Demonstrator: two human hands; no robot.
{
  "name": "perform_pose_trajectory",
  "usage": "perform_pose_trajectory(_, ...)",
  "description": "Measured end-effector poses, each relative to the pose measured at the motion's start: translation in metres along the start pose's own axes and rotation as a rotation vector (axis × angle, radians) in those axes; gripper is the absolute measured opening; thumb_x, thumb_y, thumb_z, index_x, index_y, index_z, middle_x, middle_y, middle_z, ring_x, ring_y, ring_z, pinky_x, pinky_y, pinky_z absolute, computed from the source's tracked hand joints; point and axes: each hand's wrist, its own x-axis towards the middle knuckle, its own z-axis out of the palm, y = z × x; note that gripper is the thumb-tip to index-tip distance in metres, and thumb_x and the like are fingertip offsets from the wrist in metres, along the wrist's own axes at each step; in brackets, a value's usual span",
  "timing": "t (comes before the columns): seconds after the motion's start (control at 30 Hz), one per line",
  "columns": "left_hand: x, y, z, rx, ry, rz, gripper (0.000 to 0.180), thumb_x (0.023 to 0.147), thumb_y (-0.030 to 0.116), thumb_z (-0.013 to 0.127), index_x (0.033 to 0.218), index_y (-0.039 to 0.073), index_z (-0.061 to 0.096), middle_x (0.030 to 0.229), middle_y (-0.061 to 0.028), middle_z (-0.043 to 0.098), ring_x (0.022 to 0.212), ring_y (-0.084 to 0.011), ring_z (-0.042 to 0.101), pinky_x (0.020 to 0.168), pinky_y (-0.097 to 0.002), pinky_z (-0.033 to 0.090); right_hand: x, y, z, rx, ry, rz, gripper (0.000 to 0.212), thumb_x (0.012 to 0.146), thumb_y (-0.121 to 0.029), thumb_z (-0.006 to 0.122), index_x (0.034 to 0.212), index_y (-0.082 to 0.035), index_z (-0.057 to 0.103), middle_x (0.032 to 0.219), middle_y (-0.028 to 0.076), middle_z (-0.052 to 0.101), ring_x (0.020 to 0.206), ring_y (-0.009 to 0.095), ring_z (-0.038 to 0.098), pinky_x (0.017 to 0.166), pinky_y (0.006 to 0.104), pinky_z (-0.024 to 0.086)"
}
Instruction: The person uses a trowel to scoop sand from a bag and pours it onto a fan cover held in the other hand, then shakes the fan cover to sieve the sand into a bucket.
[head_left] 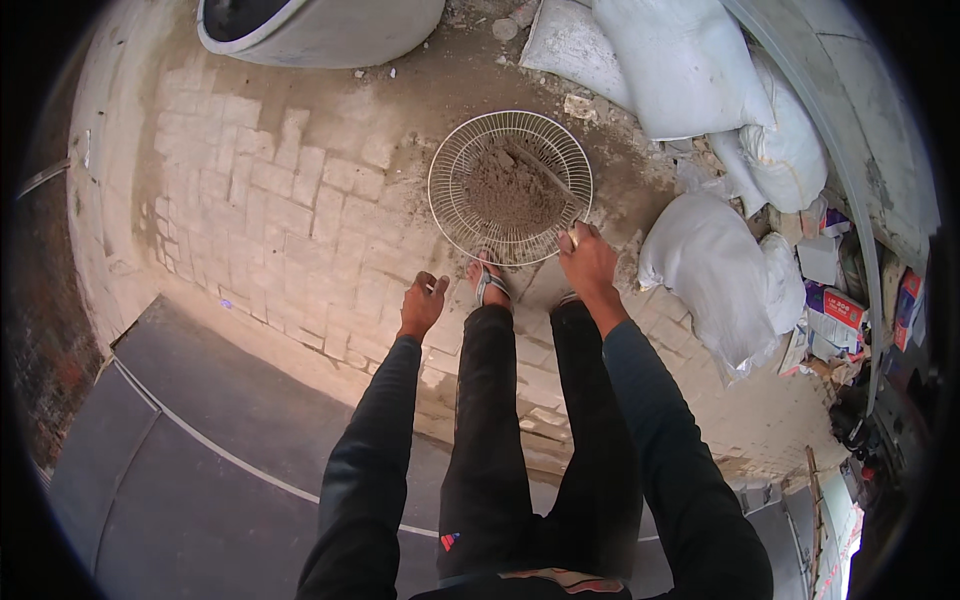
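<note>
A round white wire basket (443, 215), shaped like a fan guard, stands on the brick ground ahead of my feet. In it lies a heap of damp grey-brown sand or mortar (500, 195). My right hand (589, 262) is closed round the pale handle of what looks like a trowel (548, 172), at the basket's near right rim. The tool's long narrow blade reaches over the rim onto the heap. Left of my foot, my left hand (424, 303) hangs above the ground with its fingers curled. A small whitish bit shows at those fingers, too little to name.
Full white sacks (690, 65) are piled at the far right, with another sack (715, 270) nearer. Cardboard boxes (835, 310) lie beyond it. A large grey tub (330, 35) stands at the far left. Dark flat panels (230, 430) lie at the lower left.
</note>
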Motion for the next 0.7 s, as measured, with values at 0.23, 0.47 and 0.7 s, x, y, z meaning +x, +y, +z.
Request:
perform_pose_trajectory(0.23, 0.09, 0.015, 0.04, -0.069, 0.144, -0.124, 0.05, 0.09, 0.036, 0.069, 0.121, 0.005, 0.046, 0.103, -0.0344, 0.065, 0.1, -0.0517, 0.062, 0.086, -0.0533, 0.048, 0.07, 0.077, 0.022, 0.134, 0.051, 0.1, 0.041, 0.082, -0.028, 0.076, 0.108, 0.0, 0.064, 0.098, 0.025, 0.069, 0.091, 0.044, 0.067, 0.08, 0.05, 0.052)
perform_pose_trajectory(0.47, 0.145, 0.024, 0.077, -0.592, 0.153, -0.214, 0.028, 0.097, 0.019, 0.061, 0.117, 0.002, 0.051, 0.08, -0.0126, 0.063, 0.067, -0.0203, 0.066, 0.053, -0.0343, 0.055, 0.154, 0.117, 0.071, 0.535, 0.08, 0.158, 0.045, 0.076, -0.023, 0.081, 0.108, 0.003, 0.065, 0.088, 0.022, 0.07, 0.081, 0.037, 0.069, 0.075, 0.0435, 0.052)
perform_pose_trajectory(0.7, 0.073, 0.051, 0.038, -0.512, 0.111, -0.09, 0.019, 0.101, 0.015, 0.051, 0.112, 0.001, 0.054, 0.077, -0.0108, 0.063, 0.06, -0.0183, 0.063, 0.047, -0.0317, 0.05, 0.09, 0.105, 0.013, 0.922, 0.286, 0.145, 0.026, 0.075, -0.007, 0.077, 0.094, 0.003, 0.061, 0.08, 0.015, 0.068, 0.071, 0.02, 0.067, 0.067, 0.0329, 0.052)
